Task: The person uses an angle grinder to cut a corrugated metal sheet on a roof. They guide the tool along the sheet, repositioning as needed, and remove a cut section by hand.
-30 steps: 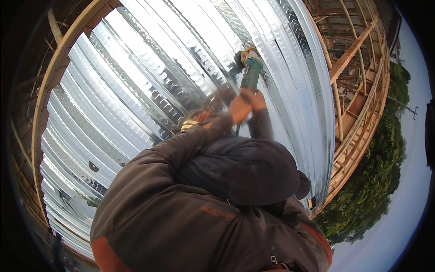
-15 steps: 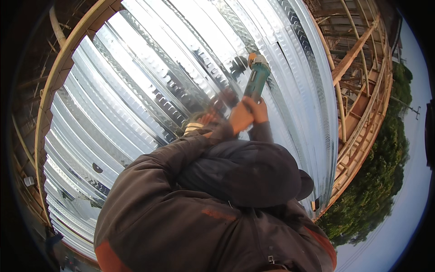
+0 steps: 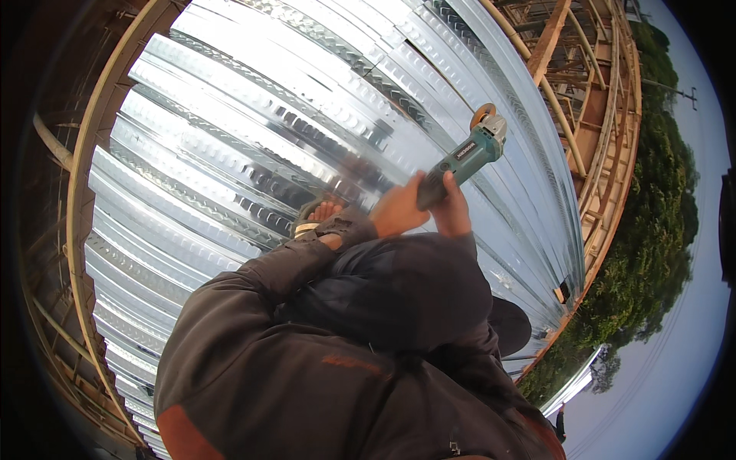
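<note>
Swung grinder (image 3: 464, 159) rightward, gripping its rear end with left hand (image 3: 399, 208) and right hand (image 3: 455, 211), likely to stay clear of its disc (image 3: 482, 114)

Left hand (image 3: 400, 208), right hand (image 3: 454, 210), both gripping

One head-worn fisheye looks down from close above both hands (image 3: 400, 211).

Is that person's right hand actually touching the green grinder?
Touching: the head view shows the right hand closed on the green grinder at its rear end, no gap showing.
</note>
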Demonstrator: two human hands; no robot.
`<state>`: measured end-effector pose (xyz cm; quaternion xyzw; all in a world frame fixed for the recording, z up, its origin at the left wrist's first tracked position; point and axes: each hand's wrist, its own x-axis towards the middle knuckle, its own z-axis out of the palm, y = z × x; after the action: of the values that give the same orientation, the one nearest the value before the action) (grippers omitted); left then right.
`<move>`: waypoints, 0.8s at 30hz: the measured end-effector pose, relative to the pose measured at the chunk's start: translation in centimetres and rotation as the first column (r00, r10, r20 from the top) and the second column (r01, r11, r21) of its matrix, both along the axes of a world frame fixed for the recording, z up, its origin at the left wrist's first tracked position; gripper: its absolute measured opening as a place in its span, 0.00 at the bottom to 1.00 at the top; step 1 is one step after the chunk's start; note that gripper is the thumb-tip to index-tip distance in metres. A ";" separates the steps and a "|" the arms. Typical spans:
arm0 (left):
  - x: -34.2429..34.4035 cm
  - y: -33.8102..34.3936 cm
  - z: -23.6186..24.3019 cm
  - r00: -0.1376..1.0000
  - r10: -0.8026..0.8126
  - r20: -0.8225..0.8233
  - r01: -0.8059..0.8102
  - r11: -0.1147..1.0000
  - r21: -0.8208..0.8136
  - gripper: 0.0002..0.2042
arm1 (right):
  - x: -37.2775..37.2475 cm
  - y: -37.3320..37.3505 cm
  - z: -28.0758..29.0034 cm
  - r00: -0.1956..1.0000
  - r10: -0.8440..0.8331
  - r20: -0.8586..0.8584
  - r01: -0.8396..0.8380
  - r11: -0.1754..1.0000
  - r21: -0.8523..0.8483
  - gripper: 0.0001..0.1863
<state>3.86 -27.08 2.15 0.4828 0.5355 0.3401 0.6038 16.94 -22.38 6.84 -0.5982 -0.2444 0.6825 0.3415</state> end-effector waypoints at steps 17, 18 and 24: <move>-4.9 -0.4 -2.3 0.855 0.483 0.186 -0.294 0.749 -0.594 0.25 | -9.5 2.5 -7.3 0.911 0.335 0.242 -0.281 0.931 -0.234 0.29; -4.8 0.0 -2.2 0.850 0.492 0.186 -0.302 0.746 -0.593 0.25 | -9.3 2.8 -7.4 0.910 0.330 0.250 -0.277 0.934 -0.226 0.30; -5.2 0.9 -2.3 0.840 0.511 0.182 -0.356 0.773 -0.525 0.18 | -10.0 4.1 -7.9 0.902 0.344 0.263 -0.298 0.934 -0.199 0.30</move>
<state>-1.34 -26.17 -0.17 0.1221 0.5961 0.4036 0.6832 6.89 -18.27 -1.02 -0.6687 -0.3341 0.6500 0.1369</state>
